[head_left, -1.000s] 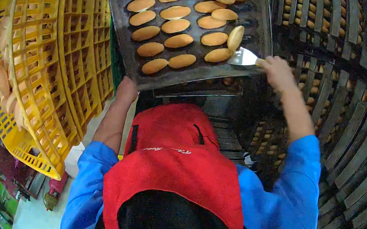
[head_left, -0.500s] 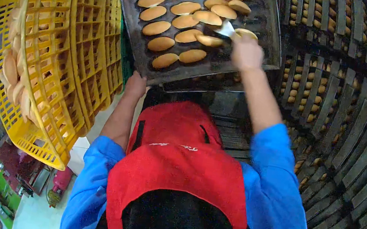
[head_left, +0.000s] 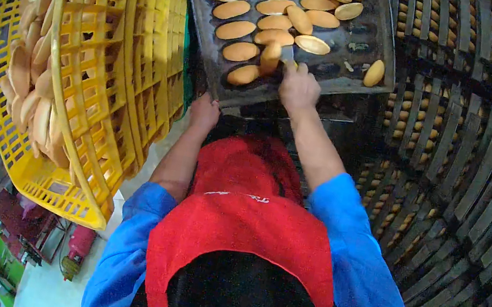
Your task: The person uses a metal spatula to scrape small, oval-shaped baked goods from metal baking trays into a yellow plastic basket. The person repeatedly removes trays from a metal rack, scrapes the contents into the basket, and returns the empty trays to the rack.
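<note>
My left hand (head_left: 204, 111) grips the baking tray's (head_left: 368, 44) edge; my right hand (head_left: 298, 85), closed on a scraper (head_left: 288, 54), touches a bun (head_left: 270, 57).

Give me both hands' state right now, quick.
Left hand: closed on the baking tray edge.
Right hand: closed on a scraper among the buns.

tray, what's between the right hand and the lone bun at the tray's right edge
In the head view, only bare dark tray with a few crumbs lies between the right hand and the lone bun.
</note>
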Tool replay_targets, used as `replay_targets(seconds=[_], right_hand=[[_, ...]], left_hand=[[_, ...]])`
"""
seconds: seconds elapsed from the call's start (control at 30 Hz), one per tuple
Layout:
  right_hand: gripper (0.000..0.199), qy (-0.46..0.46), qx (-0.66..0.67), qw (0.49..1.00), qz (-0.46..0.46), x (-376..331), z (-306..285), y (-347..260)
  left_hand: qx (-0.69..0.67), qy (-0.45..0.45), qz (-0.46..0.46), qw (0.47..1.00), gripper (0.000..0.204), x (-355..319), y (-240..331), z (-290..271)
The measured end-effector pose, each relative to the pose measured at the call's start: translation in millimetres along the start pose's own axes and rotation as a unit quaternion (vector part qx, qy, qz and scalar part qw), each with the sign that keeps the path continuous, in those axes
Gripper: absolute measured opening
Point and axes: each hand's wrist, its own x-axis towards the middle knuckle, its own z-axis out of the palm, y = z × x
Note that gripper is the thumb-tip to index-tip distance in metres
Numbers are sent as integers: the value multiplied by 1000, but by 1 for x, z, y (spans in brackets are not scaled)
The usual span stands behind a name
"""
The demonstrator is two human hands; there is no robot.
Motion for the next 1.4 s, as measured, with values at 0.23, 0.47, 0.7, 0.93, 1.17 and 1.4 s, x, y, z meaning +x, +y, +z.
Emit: replay_targets(seconds=[0.23,0.47,0.7,0.93,1.17,1.4], right_hand=[[34,-50,-53,994,-81,47,-40,38],[37,-76,-95,950,-286,-10,-63,95],[40,-60,-13,997,-51,-55,13,-66],[21,31,-8,998,-45,73,0,-113],[25,-81,10,997,4,82,-87,-57],[25,-4,-3,1000,-20,-85,-49,-24]], left_hand=[[-33,5,36,999,26,-9,9,-21],[5,-21,41,999,28,0,-1,-8],[25,-40,52,998,25,-7,12,-23],[43,-17,60,997,23,-11,11,-25],[18,-21,71,997,26,-18,13,-25],[33,-49,15,998,27,-18,20,-21]])
